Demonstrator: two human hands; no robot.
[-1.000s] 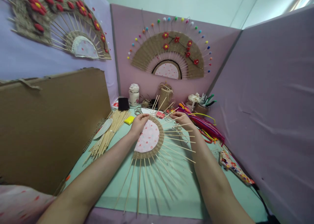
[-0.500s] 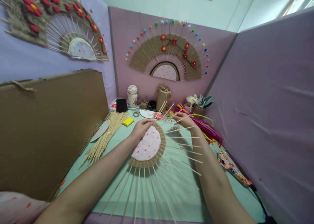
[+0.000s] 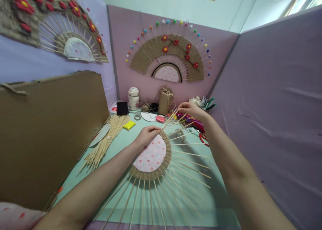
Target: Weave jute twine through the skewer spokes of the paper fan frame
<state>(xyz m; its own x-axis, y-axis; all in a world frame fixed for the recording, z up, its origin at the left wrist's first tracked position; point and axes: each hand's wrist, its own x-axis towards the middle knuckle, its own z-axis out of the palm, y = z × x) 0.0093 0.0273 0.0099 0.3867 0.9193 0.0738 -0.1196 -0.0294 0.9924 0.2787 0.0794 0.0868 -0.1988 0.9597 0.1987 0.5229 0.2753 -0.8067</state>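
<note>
A half-round fan piece with a dotted pink cloth centre [image 3: 152,153] and a woven twine rim [image 3: 168,152] is tilted above the table, thin bamboo sticks [image 3: 188,153] spreading from its edge. My left hand [image 3: 148,136] is closed on its upper corner, thumb and fingers pinching where the first sticks leave the rim. Beyond it, my right hand [image 3: 190,109] is closed in a pinch at the far tip of one of the upper sticks. Its fingertips partly hide what they grip.
Loose bamboo sticks [image 3: 107,141] lie left beside a cardboard panel [image 3: 52,129]. Behind are a yellow packet [image 3: 129,125], a pink packet [image 3: 160,119], a white jar [image 3: 133,99] and a twine roll [image 3: 165,100]. Red-handled scissors [image 3: 203,139] lie right. A finished fan [image 3: 171,57] hangs on the back panel.
My right hand has risen and moved away from me to the uppermost stick tips. The fan piece has dropped slightly towards me, my left hand still gripping its corner. The view has shifted slightly.
</note>
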